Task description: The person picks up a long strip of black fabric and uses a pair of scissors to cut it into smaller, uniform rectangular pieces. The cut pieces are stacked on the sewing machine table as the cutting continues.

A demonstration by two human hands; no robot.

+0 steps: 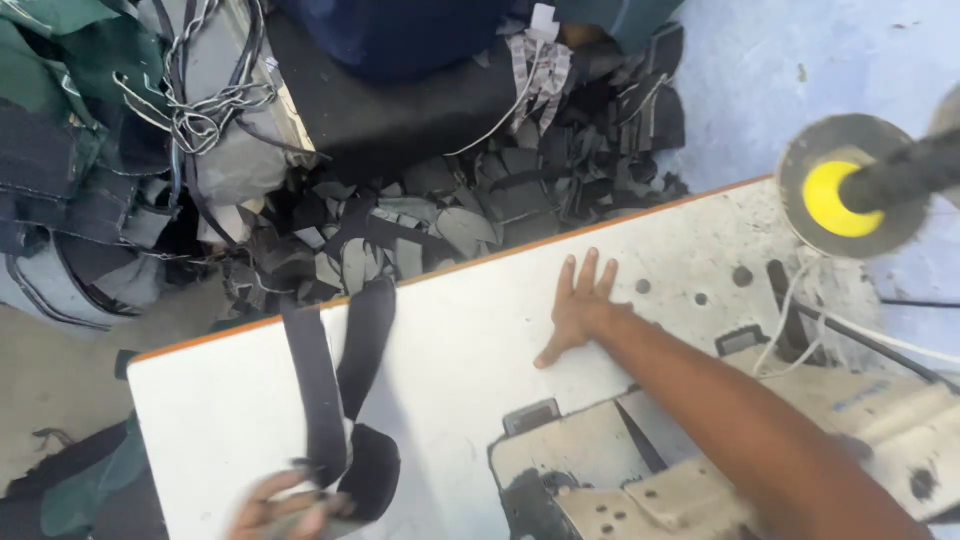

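Right hand (pixel 578 312) lies flat, fingers together, on the white orange-edged worktable (pixel 470 340); left hand (pixel 285 508) pinches a black fabric strap (pixel 335 400) above scrap-littered floor (pixel 450 215)

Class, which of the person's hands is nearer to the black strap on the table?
Left. The left hand grips the black strap at its lower end; the right hand rests flat on the table, apart from it.

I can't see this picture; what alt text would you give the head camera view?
Seen from above, a person's right hand lies flat on a white work table beside a worn sewing machine, while the left hand grips a dark fabric strap at the table's near edge. Dark fabric scraps cover the floor beyond the table, and a yellow thread spool stands at the right.
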